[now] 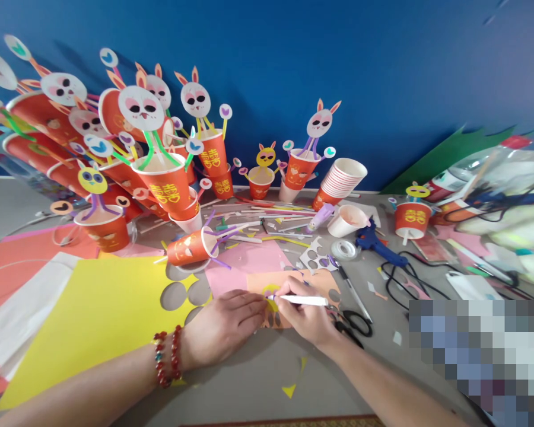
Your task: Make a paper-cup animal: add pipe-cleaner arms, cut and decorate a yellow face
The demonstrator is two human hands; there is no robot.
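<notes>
A white marker pen [309,300] is gripped in my right hand [307,317], its tip touching a small round yellow paper piece [271,289]. My left hand [226,326] lies palm down with fingers stretched toward that piece, fingertips at its left edge, partly hiding it. Beneath both hands is an orange paper sheet [324,281] with cut-outs, overlapping a pink sheet [249,258]. Left of my hands spreads a large yellow sheet [93,320] with round holes. Black-handled scissors [358,322] and a pen [353,293] lie right of my right hand.
Red paper cups with rabbit faces [162,187] crowd the back left. One decorated cup [187,246] lies on its side. Stacked cups [340,181], a tape roll [344,249] and a blue glue gun [380,246] with a black cord are behind right. Paper scraps litter the table.
</notes>
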